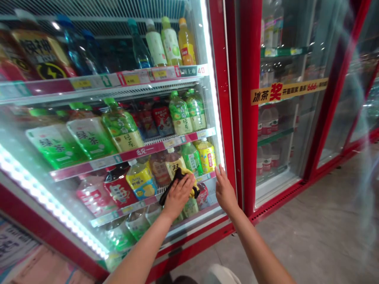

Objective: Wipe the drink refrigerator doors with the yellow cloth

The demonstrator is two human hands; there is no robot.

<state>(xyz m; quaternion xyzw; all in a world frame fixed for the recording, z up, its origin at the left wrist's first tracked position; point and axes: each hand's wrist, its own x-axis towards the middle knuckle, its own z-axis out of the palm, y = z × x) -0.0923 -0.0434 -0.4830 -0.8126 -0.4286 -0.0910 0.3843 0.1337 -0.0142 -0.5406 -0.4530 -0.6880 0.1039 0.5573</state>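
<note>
Yellow-and-black fabric cloth (171,184), beneath the flat left hand (179,195), before the lower shelves (127,210) of the red-framed drinks cooler (224,79). Right hand (225,190): apart, holding nothing, fingers extended. Even palm pressure should serve best.

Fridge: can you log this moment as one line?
left hand: flat on yellow-black cloth | right hand: open, near red frame | fridge: bottles on shelves

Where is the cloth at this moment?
Head view, below centre: the cloth is under the left hand, left of the right hand, before the lower bottles.
</note>
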